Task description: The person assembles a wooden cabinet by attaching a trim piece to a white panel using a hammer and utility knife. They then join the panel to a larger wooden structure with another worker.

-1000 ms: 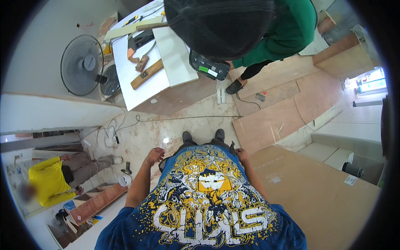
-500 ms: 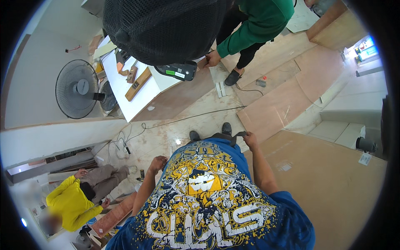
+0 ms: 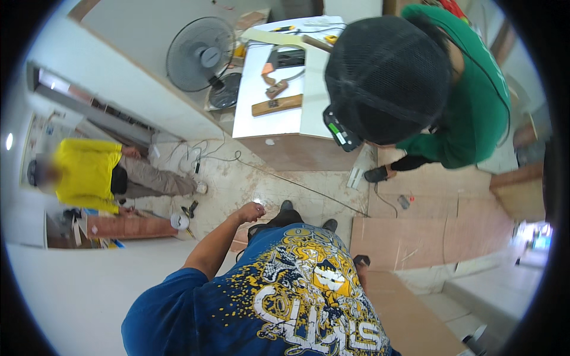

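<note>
Looking down, we see the left hand point(image 3: 252, 212) held out over the cream tiled floor point(image 3: 264, 181), its fingers loosely bent and nothing visible in them. The right hand point(image 3: 363, 274) hangs beside the blue T-shirt with yellow and white print point(image 3: 314, 267). Just at it is a dark, strap-like piece point(image 3: 361, 259); that side is small and shadowed, so we cannot tell whether the fingers grip the piece or merely lie next to it.

Near the right hand lies a broad, flat, brown sheet point(image 3: 409, 314), and beyond it a pinkish-brown plywood panel point(image 3: 409, 237) on the floor. Ahead of the dark shoes point(image 3: 287, 205) runs a thin black cable point(image 3: 297, 181).

As we judge it, the feet are the main worry: a step forward without looking could snag the cable, and a toe could catch the panel's raised edge. If the dark piece hangs loose, it could hook on something as the body turns. The co-worker in green point(image 3: 475, 130) bends by the white-topped workbench point(image 3: 273, 123), so an arm swung wide while moving in could bump that person or knock the brown wooden plane point(image 3: 276, 105) lying on top.
</note>
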Demonstrator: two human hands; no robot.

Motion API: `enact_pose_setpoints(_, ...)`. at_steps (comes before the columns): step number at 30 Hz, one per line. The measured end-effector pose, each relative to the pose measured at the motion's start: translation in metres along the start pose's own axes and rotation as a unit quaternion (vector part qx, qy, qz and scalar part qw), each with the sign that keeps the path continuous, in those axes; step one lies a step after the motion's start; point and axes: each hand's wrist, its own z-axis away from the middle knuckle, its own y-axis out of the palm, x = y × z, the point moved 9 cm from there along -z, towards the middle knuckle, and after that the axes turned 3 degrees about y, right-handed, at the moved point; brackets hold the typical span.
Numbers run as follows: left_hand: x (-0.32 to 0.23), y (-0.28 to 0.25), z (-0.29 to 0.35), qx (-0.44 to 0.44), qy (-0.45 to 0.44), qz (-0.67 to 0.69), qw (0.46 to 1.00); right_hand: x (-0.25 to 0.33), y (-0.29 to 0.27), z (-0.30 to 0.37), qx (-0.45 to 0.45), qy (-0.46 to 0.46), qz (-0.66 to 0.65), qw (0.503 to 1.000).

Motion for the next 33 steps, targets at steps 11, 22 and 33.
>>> enact_pose_setpoints(11, 0.150, 0.073, -0.039, 0.042, 0.086, -0.114, 0.989, 0.028, -0.079, -0.034, -0.052, 0.038, 0.043, 0.997)
enact_pose_setpoints(22, 0.084, 0.017, 0.006, -0.112, 0.009, 0.031, 0.993, 0.102, -0.003, -0.038, 0.083, -0.133, 0.126, 0.980)
enact_pose_setpoints(33, 0.182, -0.016, 0.019, -0.033, -0.109, 0.135, 0.984, 0.138, 0.044, -0.060, -0.034, -0.064, 0.053, 0.996)
